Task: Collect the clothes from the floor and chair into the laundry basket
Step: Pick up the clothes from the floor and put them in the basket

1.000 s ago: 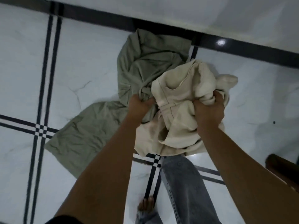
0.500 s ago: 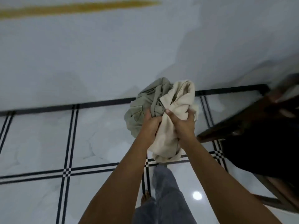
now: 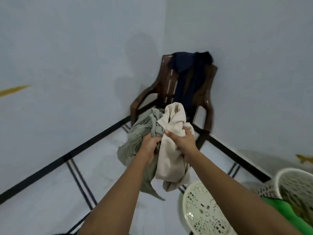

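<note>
Left hand [image 3: 149, 146] is fisted tight on the grey-green garment [image 3: 135, 143], held up off the floor [image 3: 50, 192] w/ a tail hanging down. Right beside it, touching, right hand [image 3: 182, 141] is clenched on the cream garment [image 3: 172, 160], also lifted, draping below the wrist. Behind both, in the room corner, brown chair [image 3: 205, 92] w/ dark navy clothing [image 3: 186, 78] draped over its back and seat. Bottom right: perforated cream lid [image 3: 203, 211], then laundry basket [image 3: 281, 177] w/ clothes inside, near the right forearm.
</note>
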Action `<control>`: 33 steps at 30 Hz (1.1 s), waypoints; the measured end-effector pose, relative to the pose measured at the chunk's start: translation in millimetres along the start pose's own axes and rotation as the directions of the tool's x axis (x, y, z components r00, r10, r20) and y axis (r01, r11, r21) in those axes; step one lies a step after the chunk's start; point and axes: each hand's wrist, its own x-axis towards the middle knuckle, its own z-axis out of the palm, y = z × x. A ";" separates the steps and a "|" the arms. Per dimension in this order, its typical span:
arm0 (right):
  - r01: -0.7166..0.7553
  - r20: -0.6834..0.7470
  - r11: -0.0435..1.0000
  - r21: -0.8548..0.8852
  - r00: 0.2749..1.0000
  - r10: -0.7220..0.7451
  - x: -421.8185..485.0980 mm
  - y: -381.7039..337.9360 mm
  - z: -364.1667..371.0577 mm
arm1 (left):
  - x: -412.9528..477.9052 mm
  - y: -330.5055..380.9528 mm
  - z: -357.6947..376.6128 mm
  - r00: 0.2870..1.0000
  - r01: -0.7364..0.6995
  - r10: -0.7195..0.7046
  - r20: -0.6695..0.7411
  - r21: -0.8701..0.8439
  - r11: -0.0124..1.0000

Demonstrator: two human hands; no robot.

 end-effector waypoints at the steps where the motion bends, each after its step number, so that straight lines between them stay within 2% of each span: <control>1: 0.014 -0.045 1.000 0.012 0.999 -0.013 -6.3 3.3 -42.1 | -2.8 -13.7 38.3 0.999 0.015 -0.016 0.048 0.017 1.000; 6: -0.002 -0.282 0.999 0.038 0.959 0.013 -30.0 19.2 -193.2 | -14.6 -64.5 177.2 0.961 0.053 -0.081 0.266 0.109 0.993; 11: 0.027 -0.487 0.996 0.081 0.873 0.016 -59.1 17.1 -302.9 | -29.8 -89.8 288.4 0.863 0.053 -0.118 0.490 0.143 0.988; 16: 0.099 -0.661 0.992 0.076 0.750 -0.024 -83.9 -5.0 -394.6 | -39.3 -95.1 392.2 0.712 0.014 -0.122 0.691 0.160 0.987; 20: 0.174 -0.794 0.984 0.037 0.603 -0.077 -100.6 -33.2 -461.4 | -48.2 -88.0 482.2 0.551 -0.024 -0.120 0.826 0.160 0.987; 24: 0.206 -0.889 0.978 0.022 0.451 -0.075 -118.8 -59.4 -528.3 | -67.2 -83.5 569.3 0.378 -0.034 -0.119 0.918 0.142 0.989; 27: 0.240 -0.933 0.971 -0.008 0.347 -0.093 -131.1 -74.9 -578.4 | -83.6 -82.8 632.2 0.282 -0.034 -0.114 0.953 0.129 0.991; 30: 0.259 -0.950 0.966 -0.023 0.294 -0.101 -138.5 -80.2 -621.7 | -93.9 -90.2 680.2 0.230 -0.035 -0.096 0.968 0.107 0.994; 33: 0.270 -0.953 0.962 -0.034 0.281 -0.113 -137.9 -74.5 -662.7 | -97.8 -105.1 717.7 0.218 -0.040 -0.092 0.972 0.103 0.994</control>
